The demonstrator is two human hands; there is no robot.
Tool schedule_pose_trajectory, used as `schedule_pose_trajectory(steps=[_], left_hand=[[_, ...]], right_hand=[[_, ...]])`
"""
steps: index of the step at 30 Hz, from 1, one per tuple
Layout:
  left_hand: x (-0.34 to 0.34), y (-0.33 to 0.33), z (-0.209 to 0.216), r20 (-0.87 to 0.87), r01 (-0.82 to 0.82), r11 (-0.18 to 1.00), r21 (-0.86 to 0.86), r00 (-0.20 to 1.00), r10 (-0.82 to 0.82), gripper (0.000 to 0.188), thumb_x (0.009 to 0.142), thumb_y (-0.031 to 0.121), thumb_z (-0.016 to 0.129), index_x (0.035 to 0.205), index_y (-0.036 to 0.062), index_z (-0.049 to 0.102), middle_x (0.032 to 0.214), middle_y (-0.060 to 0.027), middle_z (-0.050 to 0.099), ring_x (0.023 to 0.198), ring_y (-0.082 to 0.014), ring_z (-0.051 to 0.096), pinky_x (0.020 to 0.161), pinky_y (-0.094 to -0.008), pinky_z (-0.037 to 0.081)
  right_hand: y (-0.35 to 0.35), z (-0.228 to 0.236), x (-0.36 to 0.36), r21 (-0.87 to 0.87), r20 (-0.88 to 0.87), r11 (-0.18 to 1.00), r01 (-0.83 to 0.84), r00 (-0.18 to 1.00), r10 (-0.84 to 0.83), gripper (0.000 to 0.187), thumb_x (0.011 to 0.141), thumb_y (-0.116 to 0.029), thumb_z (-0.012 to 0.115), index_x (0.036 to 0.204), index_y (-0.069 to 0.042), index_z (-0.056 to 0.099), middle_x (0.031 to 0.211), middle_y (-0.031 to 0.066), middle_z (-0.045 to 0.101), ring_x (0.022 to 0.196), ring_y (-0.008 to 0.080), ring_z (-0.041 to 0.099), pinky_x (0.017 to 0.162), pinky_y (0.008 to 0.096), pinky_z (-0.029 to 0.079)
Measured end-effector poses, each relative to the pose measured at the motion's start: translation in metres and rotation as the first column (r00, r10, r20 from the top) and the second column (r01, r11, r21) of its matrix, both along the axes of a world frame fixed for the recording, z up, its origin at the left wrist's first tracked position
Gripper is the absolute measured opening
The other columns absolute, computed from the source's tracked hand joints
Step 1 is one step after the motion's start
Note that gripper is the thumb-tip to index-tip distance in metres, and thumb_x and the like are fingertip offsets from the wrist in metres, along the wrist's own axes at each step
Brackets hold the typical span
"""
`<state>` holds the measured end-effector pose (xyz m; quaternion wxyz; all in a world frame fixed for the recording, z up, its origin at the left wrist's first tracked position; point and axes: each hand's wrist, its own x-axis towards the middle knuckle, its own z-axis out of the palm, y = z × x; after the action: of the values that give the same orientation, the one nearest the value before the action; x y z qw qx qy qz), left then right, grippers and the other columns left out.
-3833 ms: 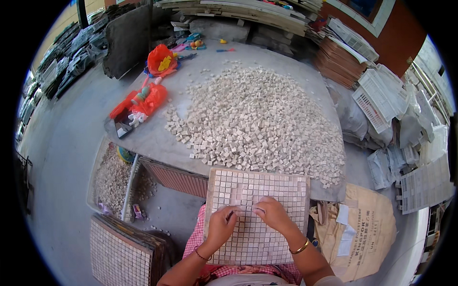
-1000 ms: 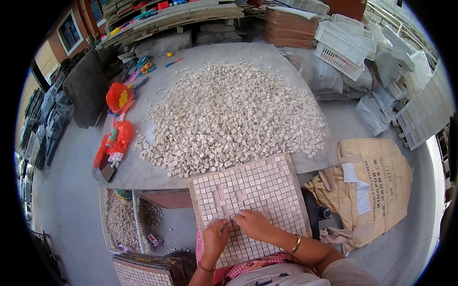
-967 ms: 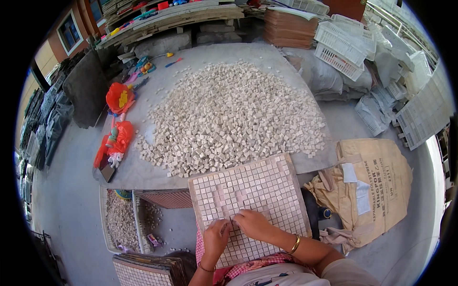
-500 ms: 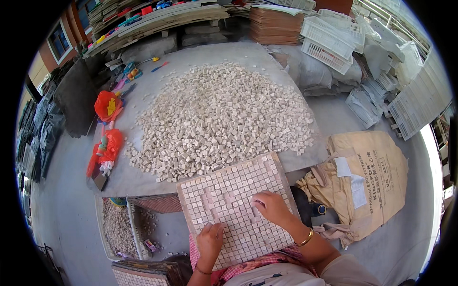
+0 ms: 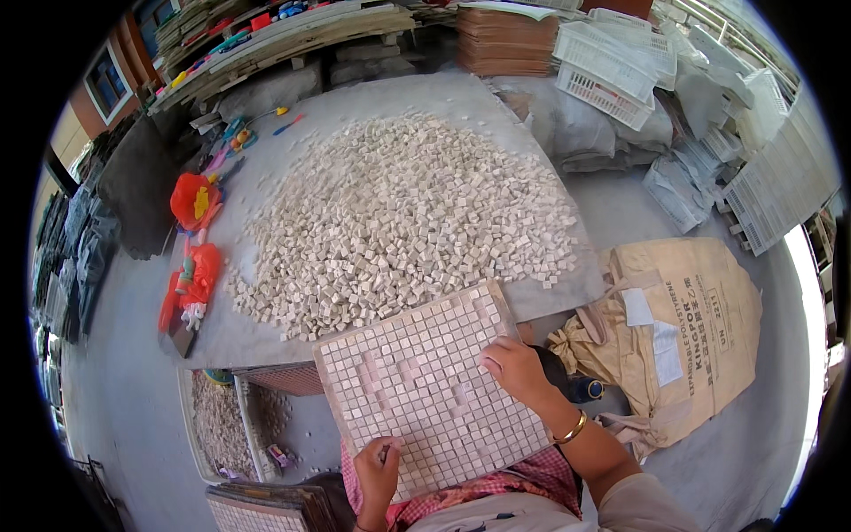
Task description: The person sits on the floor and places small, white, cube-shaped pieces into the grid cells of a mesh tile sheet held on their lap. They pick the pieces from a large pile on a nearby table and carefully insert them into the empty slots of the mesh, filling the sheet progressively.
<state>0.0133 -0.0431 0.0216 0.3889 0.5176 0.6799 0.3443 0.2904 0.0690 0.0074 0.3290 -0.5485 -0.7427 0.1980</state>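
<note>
A square grid board [image 5: 417,408] rests tilted over my lap, most of its cells filled with small pale stone tiles. Several cells in the upper left and middle show bare pinkish bottoms. My right hand [image 5: 519,371] is over the board's right side, its fingertips pinched close to the tiles; whatever they hold is hidden. At the lower left edge, my left hand [image 5: 377,472] has its fingers curled together, and I cannot make out what is in them. Beyond the board, a wide heap of loose stone tiles [image 5: 417,208] covers much of a grey table [image 5: 355,96].
Orange plastic toys [image 5: 197,204] lie along the table's left side. Below left stand a white crate [image 5: 191,434] of tiles and a stack of boards [image 5: 266,512]. A tan sack [image 5: 683,328] lies to the right, with white baskets [image 5: 607,71] behind.
My right hand has shifted up and right across the board, off the gap in the middle. My left hand has slid down toward the lower left edge. The board sits slightly further left.
</note>
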Motion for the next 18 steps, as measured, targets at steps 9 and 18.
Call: schedule_pose_trajectory(steps=[9,18], left_hand=[[-0.02,0.011,0.008,-0.067,-0.197,0.969,0.146,0.976,0.209,0.01,0.084,0.004,0.058,0.087,-0.0039,0.063,0.068,-0.0065,0.056,0.058,-0.0105,0.047,0.052,-0.0267,0.038],[-0.064,0.026,-0.057,-0.082,-0.224,0.948,0.224,0.965,0.247,0.025,0.093,0.015,0.048,0.079,-0.0031,0.055,0.065,-0.0029,0.045,0.061,-0.0116,0.04,0.056,-0.0294,0.035]], right_hand=[[-0.007,0.002,0.006,-0.009,0.028,0.999,-0.037,0.999,0.037,0.011,0.079,-0.012,0.065,0.087,-0.006,0.061,0.082,0.0094,0.058,0.078,0.0307,0.058,0.068,0.038,0.048],[-0.038,-0.021,0.03,-0.241,-0.194,0.912,0.333,0.904,-0.381,0.039,0.084,-0.019,0.064,0.115,0.003,0.055,0.102,0.0208,0.062,0.092,0.031,0.062,0.081,0.0368,0.048]])
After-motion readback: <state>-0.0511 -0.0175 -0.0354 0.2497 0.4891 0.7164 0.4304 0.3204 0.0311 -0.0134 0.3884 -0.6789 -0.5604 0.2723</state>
